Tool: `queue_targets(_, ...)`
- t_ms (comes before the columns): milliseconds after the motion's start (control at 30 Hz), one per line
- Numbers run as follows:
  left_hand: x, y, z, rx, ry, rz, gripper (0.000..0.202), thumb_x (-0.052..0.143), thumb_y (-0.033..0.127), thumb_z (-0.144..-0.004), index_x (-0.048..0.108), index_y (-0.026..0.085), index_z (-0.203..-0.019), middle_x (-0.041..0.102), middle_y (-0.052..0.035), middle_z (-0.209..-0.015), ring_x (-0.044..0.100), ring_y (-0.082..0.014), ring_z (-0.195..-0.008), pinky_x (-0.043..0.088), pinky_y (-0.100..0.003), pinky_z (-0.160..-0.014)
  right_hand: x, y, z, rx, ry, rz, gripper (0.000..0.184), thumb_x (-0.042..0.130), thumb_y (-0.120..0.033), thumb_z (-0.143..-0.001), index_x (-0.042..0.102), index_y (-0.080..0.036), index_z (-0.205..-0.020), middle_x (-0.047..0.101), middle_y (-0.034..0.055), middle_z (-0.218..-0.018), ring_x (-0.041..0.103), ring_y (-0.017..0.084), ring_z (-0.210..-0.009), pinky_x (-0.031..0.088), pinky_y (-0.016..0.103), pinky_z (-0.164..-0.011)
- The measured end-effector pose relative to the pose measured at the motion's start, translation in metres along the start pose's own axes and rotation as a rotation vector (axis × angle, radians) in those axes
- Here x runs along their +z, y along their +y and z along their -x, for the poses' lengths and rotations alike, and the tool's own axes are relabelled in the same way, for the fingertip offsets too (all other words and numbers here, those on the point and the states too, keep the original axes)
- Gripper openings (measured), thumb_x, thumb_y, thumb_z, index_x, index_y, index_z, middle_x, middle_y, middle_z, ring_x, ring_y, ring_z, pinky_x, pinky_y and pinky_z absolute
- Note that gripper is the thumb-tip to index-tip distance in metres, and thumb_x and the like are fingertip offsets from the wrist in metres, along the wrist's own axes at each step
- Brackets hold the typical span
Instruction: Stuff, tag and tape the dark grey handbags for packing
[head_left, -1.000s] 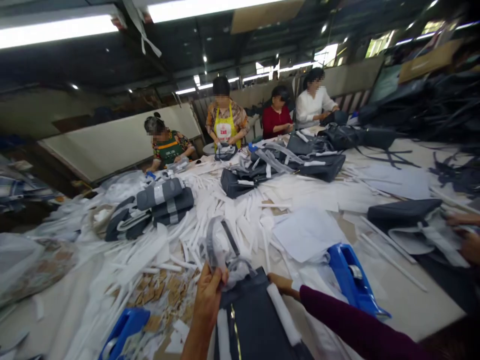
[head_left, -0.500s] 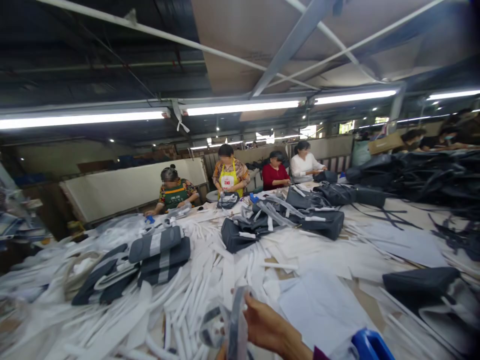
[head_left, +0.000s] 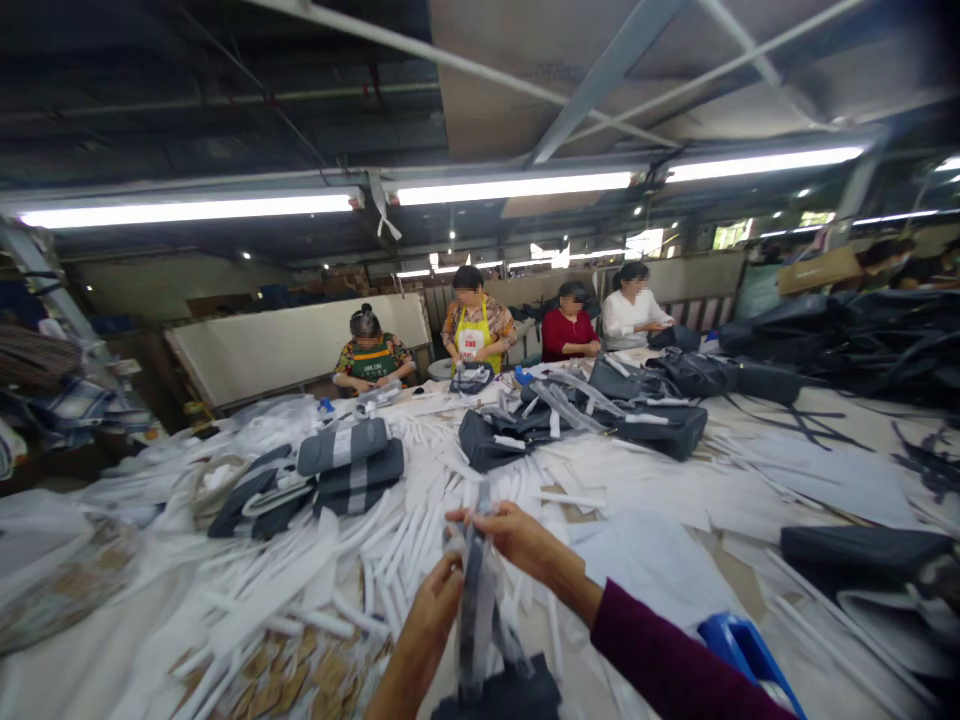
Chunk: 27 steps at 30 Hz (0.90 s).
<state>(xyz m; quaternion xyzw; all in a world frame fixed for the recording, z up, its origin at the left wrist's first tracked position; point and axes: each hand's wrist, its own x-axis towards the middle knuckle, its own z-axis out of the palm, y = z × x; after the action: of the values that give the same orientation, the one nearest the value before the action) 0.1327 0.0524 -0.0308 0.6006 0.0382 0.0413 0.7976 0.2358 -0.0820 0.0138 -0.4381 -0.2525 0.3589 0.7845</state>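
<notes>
A dark bag (head_left: 506,693) sits at the bottom edge, only its upper part showing. Its handle (head_left: 472,600), wrapped in clear plastic, rises toward my hands. From the right, my right hand (head_left: 525,540) pinches the plastic-covered handle near its top, fingers closed across it. My left hand (head_left: 435,605) is closed at the handle's left side, lower down, thumb and fingers together on the plastic. Its fingertips are partly hidden. Loose white strips (head_left: 401,540) lie on the table just beyond both hands.
Dark bags (head_left: 352,465) lie to the left, with more bags (head_left: 652,425) farther back. A blue container (head_left: 750,655) stands at the lower right beside another dark bag (head_left: 862,560). Brown tags (head_left: 300,670) lie lower left. Several co-workers (head_left: 472,330) are across the table.
The view has tipped down and swung left. My left hand has come fully into sight, and the bag below the handle now shows. The right hand has moved up along the handle.
</notes>
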Motion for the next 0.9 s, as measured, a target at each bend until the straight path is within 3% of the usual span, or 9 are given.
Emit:
queue_targets(133,0.006,0.032,-0.009,-0.032,0.019,-0.027,0.05,0.073,0.046,-0.07,0.057,0.018,-0.108,0.065,-0.0032,-0.087,0.06,-0.015,-0.079,0.043,-0.025,-0.073,-0.008,-0.013,-0.008,-0.081,0.027,0.213,0.046,0.078,-0.039,-0.067,0.071,-0.012,-0.103,0.071,0.0098,-0.098,0.063,0.02,-0.089,0.039,0.036,-0.095)
queue_targets(300,0.002,0.039,-0.023,-0.047,0.01,-0.158,0.054,0.079,0.034,-0.062,0.053,0.016,-0.106,0.062,-0.0022,-0.087,0.059,-0.0146,-0.081,0.043,-0.026,-0.076,-0.015,-0.023,-0.011,-0.132,0.05,0.359,0.054,0.078,-0.041,-0.065,0.068,-0.014,-0.11,0.068,0.009,-0.11,0.06,0.023,-0.104,0.038,0.039,-0.1)
queue_targets(367,0.002,0.037,-0.025,0.001,0.027,-0.23,0.055,0.077,0.032,-0.062,0.051,0.015,-0.108,0.06,-0.0036,-0.09,0.058,-0.0153,-0.082,0.044,-0.029,-0.079,-0.015,-0.024,-0.011,-0.159,0.056,0.437,0.053,0.076,-0.042,-0.067,0.067,-0.013,-0.11,0.069,0.0079,-0.106,0.061,0.023,-0.1,0.041,0.04,-0.096)
queue_targets(533,0.01,0.036,-0.03,0.218,0.286,-0.568,0.053,0.076,0.025,-0.058,0.048,0.017,-0.102,0.053,-0.0019,-0.091,0.051,-0.0113,-0.072,0.043,-0.025,-0.066,-0.012,-0.02,-0.012,-0.307,0.045,0.745,0.035,0.071,-0.043,-0.073,0.073,-0.015,-0.093,0.07,0.0049,-0.085,0.062,0.022,-0.084,0.046,0.036,-0.084)
queue_targets(600,0.014,0.039,-0.033,0.267,0.249,-0.625,0.043,0.073,0.021,-0.061,0.048,0.018,-0.096,0.055,0.0001,-0.086,0.052,-0.0117,-0.073,0.042,-0.024,-0.066,-0.01,-0.019,-0.012,-0.366,0.048,0.843,0.028,0.07,-0.041,-0.074,0.074,-0.017,-0.089,0.07,0.005,-0.084,0.062,0.022,-0.081,0.046,0.036,-0.081)
queue_targets(733,0.018,0.047,-0.038,0.216,0.059,-0.447,0.029,0.066,0.024,-0.066,0.048,0.018,-0.087,0.058,0.0018,-0.077,0.055,-0.013,-0.072,0.042,-0.024,-0.064,-0.002,-0.021,-0.004,-0.447,0.032,0.952,0.022,0.066,-0.039,-0.078,0.075,-0.019,-0.083,0.069,0.0064,-0.088,0.061,0.023,-0.089,0.044,0.036,-0.085)
queue_targets(900,0.008,0.048,-0.031,0.233,0.121,-0.225,0.024,0.061,0.028,-0.07,0.047,0.017,-0.086,0.053,0.0043,-0.07,0.048,-0.0081,-0.058,0.039,-0.022,-0.06,-0.01,-0.02,0.017,-0.43,0.146,0.878,0.014,0.069,-0.031,-0.073,0.072,-0.02,-0.082,0.067,0.006,-0.094,0.059,0.024,-0.094,0.041,0.038,-0.091)
